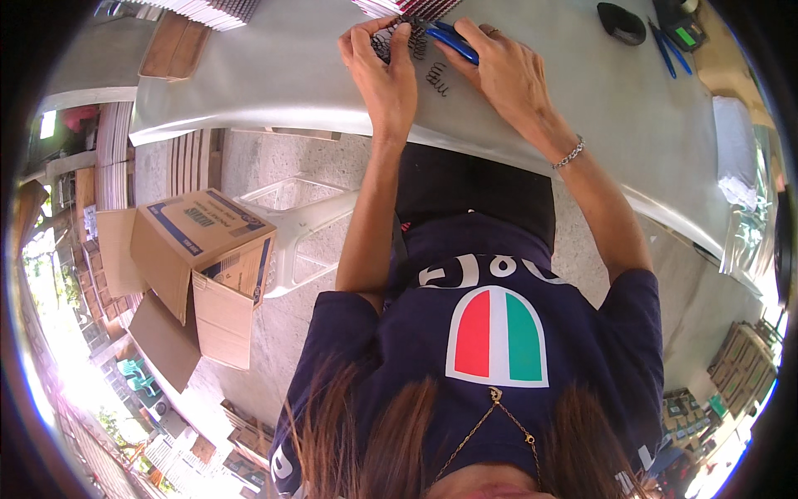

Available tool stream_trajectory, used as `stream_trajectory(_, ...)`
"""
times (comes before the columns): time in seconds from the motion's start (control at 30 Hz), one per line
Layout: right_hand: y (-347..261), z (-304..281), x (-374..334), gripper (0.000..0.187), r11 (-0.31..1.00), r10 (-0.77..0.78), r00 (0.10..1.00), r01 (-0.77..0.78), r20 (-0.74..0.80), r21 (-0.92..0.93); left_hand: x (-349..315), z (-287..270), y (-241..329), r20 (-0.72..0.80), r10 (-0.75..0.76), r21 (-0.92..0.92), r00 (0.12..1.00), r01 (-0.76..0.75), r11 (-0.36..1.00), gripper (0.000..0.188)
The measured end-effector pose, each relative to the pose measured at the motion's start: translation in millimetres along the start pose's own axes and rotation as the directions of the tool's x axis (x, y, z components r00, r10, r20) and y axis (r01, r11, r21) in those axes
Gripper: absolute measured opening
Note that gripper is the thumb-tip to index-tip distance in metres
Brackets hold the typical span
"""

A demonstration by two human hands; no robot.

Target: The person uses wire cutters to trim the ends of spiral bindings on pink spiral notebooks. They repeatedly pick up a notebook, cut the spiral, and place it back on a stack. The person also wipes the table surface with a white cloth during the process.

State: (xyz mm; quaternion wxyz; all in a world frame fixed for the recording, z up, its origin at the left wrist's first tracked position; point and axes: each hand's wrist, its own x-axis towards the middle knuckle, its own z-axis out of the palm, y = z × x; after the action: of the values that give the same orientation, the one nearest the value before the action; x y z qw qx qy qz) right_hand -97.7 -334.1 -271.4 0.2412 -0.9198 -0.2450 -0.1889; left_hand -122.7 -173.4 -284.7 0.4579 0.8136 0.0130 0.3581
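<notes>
Both forearms reach up over the grey table [274, 75]. Step in hand looks like working a black wire spiral [397, 37] with blue-handled pliers [453, 43]; best done with the coil pinned flat and the tool kept square, I think. Left hand [382, 71] is curled, fingertips pinching the spiral at the table's far edge. Right hand [503, 71] is closed around the pliers. A loose spiral piece [439, 79] lies between my hands. Farther off, stacked booklets [407, 7].
</notes>
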Motion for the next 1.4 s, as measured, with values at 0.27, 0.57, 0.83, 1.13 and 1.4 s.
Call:
stream_trajectory(0.27, 8, -7, -11, 0.041, 0.999, -0.043, 0.993, 0.039, -0.106, -0.032, 0, -7, 4, -0.043, -0.137, -0.082, 0.99, 0.133, 0.988, 0.035)
stream_trajectory(0.57, 6, 2, -10, 0.046, 0.995, -0.084, 0.992, 0.077, -0.093, -0.068, -3, 1, -2, -0.022, 0.025, 0.152, 0.999, -0.022, 0.988, 0.026)
stream_trajectory(0.83, 4, 0, -12, 0.042, 0.996, -0.071, 0.988, 0.063, -0.14, -0.058, -4, 2, -4, -0.04, 0.026, 0.158, 0.999, -0.019, 0.987, 0.024)
stream_trajectory(1.13, 0, -3, -7, 0.038, 0.995, -0.07, 0.994, 0.063, -0.082, -0.081, -5, 3, -4, -0.04, 0.009, 0.162, 0.999, -0.002, 0.987, 0.025)
stream_trajectory(1.4, 5, 1, -4, 0.033, 0.999, -0.033, 0.999, 0.032, -0.031, -0.035, -5, 3, -6, -0.039, 0.04, 0.168, 0.998, -0.033, 0.985, 0.024)
